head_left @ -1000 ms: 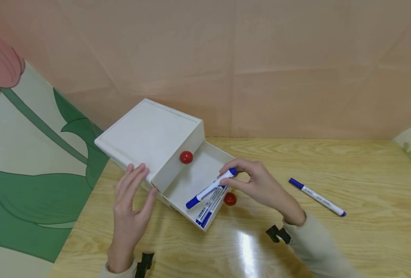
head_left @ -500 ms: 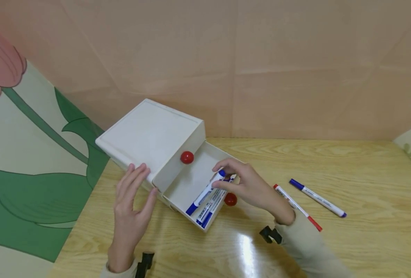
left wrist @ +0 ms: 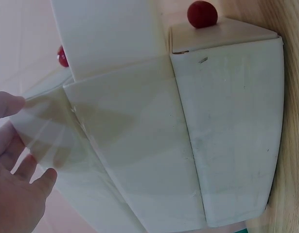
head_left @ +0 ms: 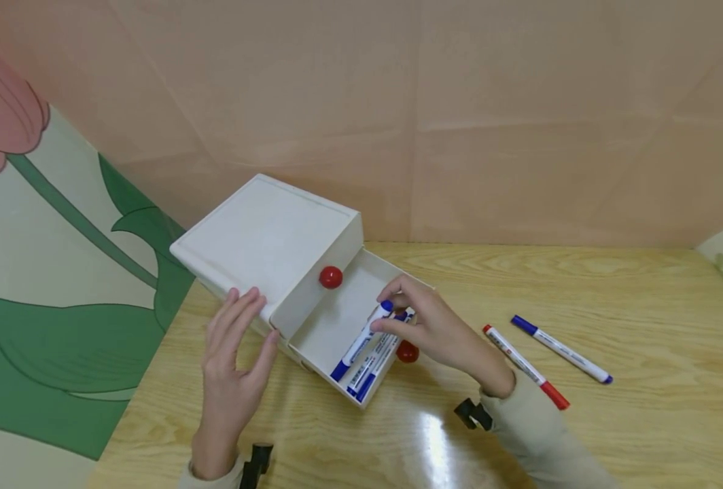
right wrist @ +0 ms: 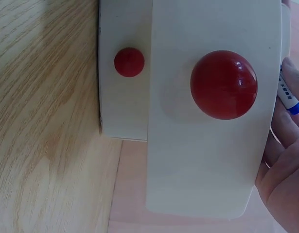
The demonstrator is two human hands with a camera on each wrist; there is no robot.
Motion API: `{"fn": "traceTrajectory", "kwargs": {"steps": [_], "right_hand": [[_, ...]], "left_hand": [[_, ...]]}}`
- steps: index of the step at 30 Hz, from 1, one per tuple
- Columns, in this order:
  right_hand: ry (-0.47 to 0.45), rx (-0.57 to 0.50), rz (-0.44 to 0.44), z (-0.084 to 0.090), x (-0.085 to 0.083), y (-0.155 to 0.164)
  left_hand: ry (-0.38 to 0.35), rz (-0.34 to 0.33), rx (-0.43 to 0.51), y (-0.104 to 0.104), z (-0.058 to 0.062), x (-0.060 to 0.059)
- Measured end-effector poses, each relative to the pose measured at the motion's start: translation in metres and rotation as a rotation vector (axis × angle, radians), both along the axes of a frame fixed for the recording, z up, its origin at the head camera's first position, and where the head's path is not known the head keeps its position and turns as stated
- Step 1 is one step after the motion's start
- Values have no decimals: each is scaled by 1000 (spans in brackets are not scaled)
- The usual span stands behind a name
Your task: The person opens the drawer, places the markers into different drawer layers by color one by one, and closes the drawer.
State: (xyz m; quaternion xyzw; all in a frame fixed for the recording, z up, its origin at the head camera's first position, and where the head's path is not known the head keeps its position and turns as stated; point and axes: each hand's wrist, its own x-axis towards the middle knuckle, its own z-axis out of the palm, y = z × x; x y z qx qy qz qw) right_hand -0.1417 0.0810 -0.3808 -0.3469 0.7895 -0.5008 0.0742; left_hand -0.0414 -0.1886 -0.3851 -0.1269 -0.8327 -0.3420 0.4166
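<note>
Seen from the head camera, a blue marker (head_left: 361, 341) is pinched at its upper end by the fingers of the right hand (head_left: 431, 329) and is tilted down into the open drawer (head_left: 337, 319) of a white box (head_left: 263, 238), where two more blue markers (head_left: 375, 363) are laid along the drawer's right wall. The left hand (head_left: 233, 353) is laid flat, fingers straight, against the box's near left corner. A red knob (head_left: 330, 276) is seen on the upper drawer and another (head_left: 407, 351) just below the right hand. On the counter (head_left: 643, 380), a red marker (head_left: 525, 367) and a further blue one (head_left: 560, 349) are lying well right of the box.

At the left wrist, the box wall (left wrist: 227, 136) is shown close, with relaxed fingers (left wrist: 23, 189) beside it.

At the right wrist, the drawer front (right wrist: 212, 145) with its knob (right wrist: 223, 85) fills the picture, and the marker's blue band (right wrist: 295, 108) is glimpsed against the fingers (right wrist: 285, 145).
</note>
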Motion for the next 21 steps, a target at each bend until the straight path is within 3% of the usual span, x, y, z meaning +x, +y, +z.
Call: {"fn": "traceTrajectory", "kwargs": {"steps": [7, 21], "right_hand": [[44, 71, -43, 4, -1, 0], [96, 190, 19, 8, -15, 2]], "left_hand": [[-3, 5, 2, 0, 1, 0], [-28, 10, 4, 1, 1, 2]]}}
